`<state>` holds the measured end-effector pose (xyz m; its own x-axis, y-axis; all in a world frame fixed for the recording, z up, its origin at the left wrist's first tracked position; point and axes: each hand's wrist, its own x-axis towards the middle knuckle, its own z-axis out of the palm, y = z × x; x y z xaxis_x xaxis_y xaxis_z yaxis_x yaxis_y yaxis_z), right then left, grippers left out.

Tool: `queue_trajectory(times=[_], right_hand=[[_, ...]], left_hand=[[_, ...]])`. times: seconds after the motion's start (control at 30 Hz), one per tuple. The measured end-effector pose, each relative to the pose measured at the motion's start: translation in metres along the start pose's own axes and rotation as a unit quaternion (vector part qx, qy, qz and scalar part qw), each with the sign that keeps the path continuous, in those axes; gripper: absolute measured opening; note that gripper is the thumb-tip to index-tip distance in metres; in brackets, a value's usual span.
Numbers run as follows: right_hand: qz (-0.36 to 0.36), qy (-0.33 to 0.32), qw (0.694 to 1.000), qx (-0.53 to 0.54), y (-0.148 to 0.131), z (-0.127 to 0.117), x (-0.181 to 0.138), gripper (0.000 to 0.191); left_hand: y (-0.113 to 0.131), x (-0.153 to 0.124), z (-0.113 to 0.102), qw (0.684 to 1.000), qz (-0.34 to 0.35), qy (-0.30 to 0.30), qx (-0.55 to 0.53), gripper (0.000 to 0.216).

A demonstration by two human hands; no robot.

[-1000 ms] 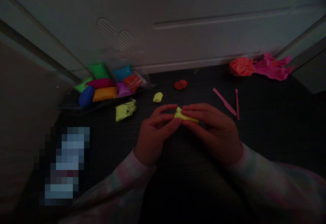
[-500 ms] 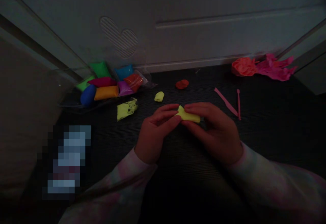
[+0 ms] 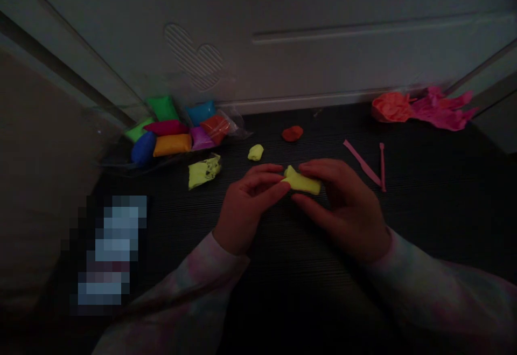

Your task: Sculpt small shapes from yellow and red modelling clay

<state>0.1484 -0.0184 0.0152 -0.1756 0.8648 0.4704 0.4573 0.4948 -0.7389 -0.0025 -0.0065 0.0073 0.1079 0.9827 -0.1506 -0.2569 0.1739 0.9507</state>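
My left hand (image 3: 248, 204) pinches one end of a short, thick piece of yellow modelling clay (image 3: 302, 182) between thumb and fingers. The clay is held roughly level above the dark tabletop, with a small nub sticking up at its left end. Around its right end curves my right hand (image 3: 343, 204), fingertips at the clay's upper edge. A narrow dark gap shows between the right thumb and the clay, so this hand is loosely open. Just beyond my hands lie a small yellow clay lump (image 3: 256, 153) and a flattened red clay lump (image 3: 292, 133).
An opened yellow clay packet (image 3: 204, 173) lies left of my hands. Behind it, a clear bag holds several coloured packets (image 3: 173, 144). Two pink modelling tools (image 3: 363, 164) lie to the right. Crumpled orange (image 3: 391, 107) and pink pieces (image 3: 442, 110) rest against the white panel (image 3: 323, 64). A blurred-out phone-like object (image 3: 117, 247) is front left.
My right thumb has eased down away from the clay, and the right hand has opened a little. The left hand keeps its pinch. The whole view has shifted slightly.
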Motion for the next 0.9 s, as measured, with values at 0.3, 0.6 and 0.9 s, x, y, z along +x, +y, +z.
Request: queue_trajectory(times=[0.3,0.6,0.9], right_hand=[[0.135,-0.104,0.977,0.127,0.002,-0.008,0.007,0.011],[0.12,-0.101,0.98,0.124,0.0,-0.006,0.005,0.007],[0.084,-0.082,0.991,0.062,0.0,-0.007,0.006,0.007]], left_hand=[[0.007,0.007,-0.012,0.993,-0.027,-0.116,0.012,0.008],[0.004,0.007,-0.005,0.992,-0.084,-0.066,-0.062,0.018],[0.002,0.004,-0.002,0.996,-0.062,-0.042,-0.049,0.016]])
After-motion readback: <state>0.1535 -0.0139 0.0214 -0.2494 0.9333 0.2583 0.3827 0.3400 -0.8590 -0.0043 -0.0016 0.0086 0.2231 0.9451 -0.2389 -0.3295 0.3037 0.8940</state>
